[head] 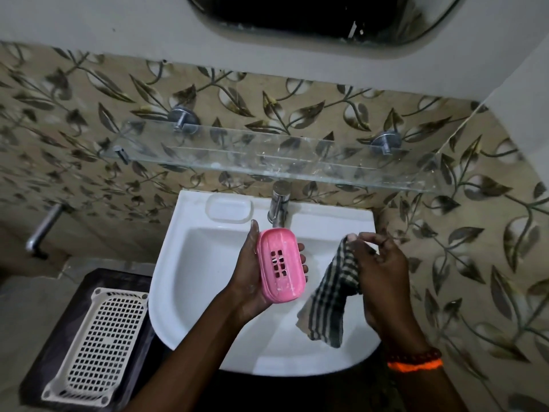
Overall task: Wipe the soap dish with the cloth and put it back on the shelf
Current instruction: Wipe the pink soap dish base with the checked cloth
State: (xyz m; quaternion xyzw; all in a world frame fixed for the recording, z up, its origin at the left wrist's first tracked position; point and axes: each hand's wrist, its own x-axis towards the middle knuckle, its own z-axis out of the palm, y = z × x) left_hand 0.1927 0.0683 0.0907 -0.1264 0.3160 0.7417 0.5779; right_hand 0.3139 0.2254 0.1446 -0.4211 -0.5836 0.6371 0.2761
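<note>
- Pink soap dish (pixel 280 264) lay cupped in your left hand (pixel 252 281) over the white sink (pixel 178 263), fingers curled round its edges.
- Your right hand (pixel 383 272) pinched the checked cloth (pixel 332 295) just beside the dish, below the glass shelf (pixel 267 162).

The soap dish (pixel 280 264) hides the left hand (pixel 252 281) palm; the mirror (pixel 320 16) is cut off above.

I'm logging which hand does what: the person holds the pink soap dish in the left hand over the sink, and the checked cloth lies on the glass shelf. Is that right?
Not quite. The cloth is not on the glass shelf; it hangs from the right hand, pinched in its fingers. The rest holds: the left hand holds the pink soap dish over the sink, as the head view shows.
</note>
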